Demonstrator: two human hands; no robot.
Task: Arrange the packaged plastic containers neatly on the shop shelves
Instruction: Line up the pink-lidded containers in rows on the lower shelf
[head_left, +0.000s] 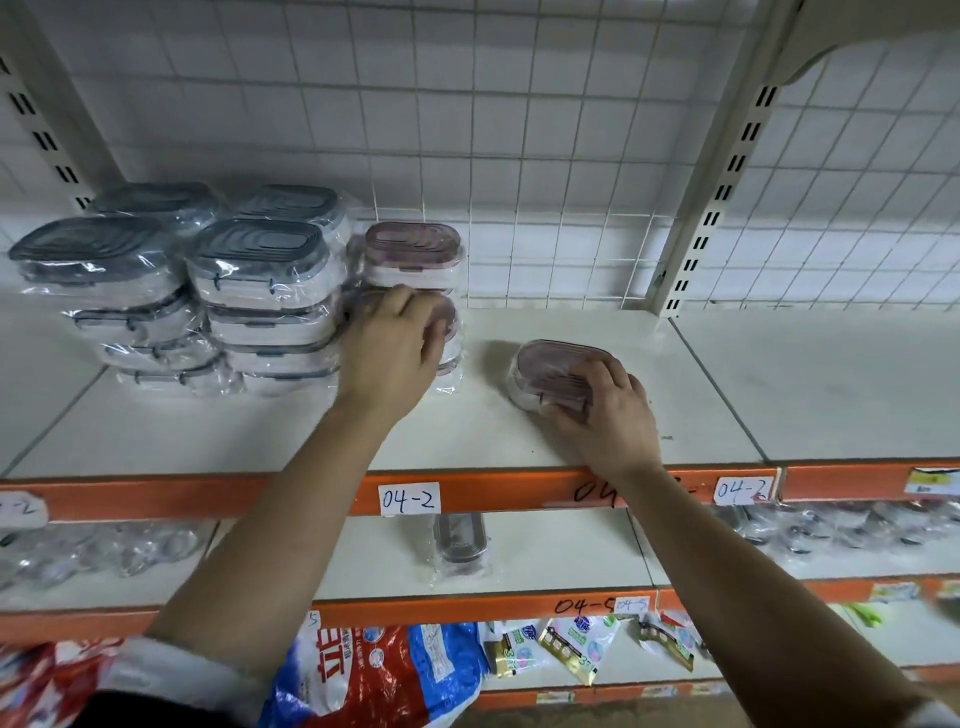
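Stacks of wrapped grey-lidded containers (260, 270) fill the left of the top shelf (545, 436). Beside them stand pink-lidded containers, one stack at the back (413, 254) and a lower stack in front (449, 338). My left hand (389, 348) rests on top of the front pink stack, fingers curled over its lid. A single pink-lidded container (550, 364) lies on the shelf to the right. My right hand (608, 415) grips its near end, fingers over the lid.
White wire-grid back panel (571, 182) and a slotted upright (711, 208) bound the bay. The shelf edge carries "04-2" labels (409, 499). A lone wrapped grey-lidded container (460, 540) lies on the lower shelf, with wrapped glassware at both sides. Bags of goods sit below.
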